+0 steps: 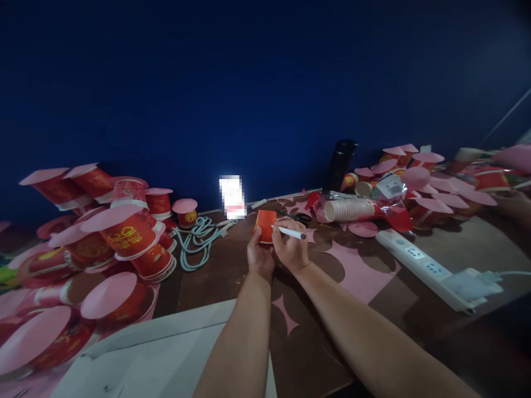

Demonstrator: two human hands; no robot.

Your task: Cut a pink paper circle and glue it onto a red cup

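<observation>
My left hand [260, 255] is wrapped round a small red paper cup [266, 225], held up above the brown table [207, 301]. In my right hand [292, 246] is a white marker [291, 232], its tip end at the cup's right side. Whether the tip touches the cup I cannot tell. Behind my right hand lie black-handled scissors [306, 217], partly hidden. Pink paper offcuts [359, 268] with round holes lie right of my forearms, and a small pink scrap [286, 316] lies between them.
Red paper cups with pink paper discs are piled at left [128, 235] and far right [431, 205]. A coiled cable [194, 246], a bright blurred screen [232, 197], a black bottle [342, 163], a sleeve of cups [352, 210] and a power strip [423, 268] stand around. Another person's hand [516, 205] shows at right.
</observation>
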